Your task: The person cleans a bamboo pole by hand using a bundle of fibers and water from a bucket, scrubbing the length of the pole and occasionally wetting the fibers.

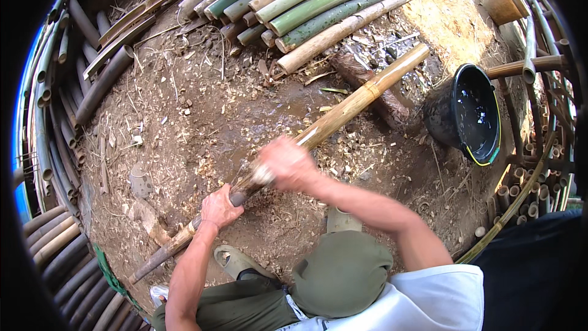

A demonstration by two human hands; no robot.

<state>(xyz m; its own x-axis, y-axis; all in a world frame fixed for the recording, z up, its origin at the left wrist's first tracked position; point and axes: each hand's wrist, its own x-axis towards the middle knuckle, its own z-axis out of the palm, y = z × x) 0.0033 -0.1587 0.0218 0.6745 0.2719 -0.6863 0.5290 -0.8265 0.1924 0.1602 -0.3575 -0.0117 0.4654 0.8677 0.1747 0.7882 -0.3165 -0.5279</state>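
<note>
A thick bamboo pole (349, 107) slants across the ground in front of me, its far part resting over a brown log (392, 107). My left hand (220, 207) is closed at its near end, beside the dark cut face. My right hand (286, 162), blurred by motion, is closed against the pole farther up, with a small pale wad (263, 175) at its fingers whose kind I cannot make out. Below my left hand a thinner pole (162, 257) runs down to the lower left; whether it joins the thick one is hidden by the hand.
A black bucket (438, 116) holding water stands right of the log. Green and tan bamboo poles (343, 0) are stacked at the far side, and dark ones (107, 86) at the left. Wood chips litter the dirt (184, 122). A rusty can (503, 3) sits far right.
</note>
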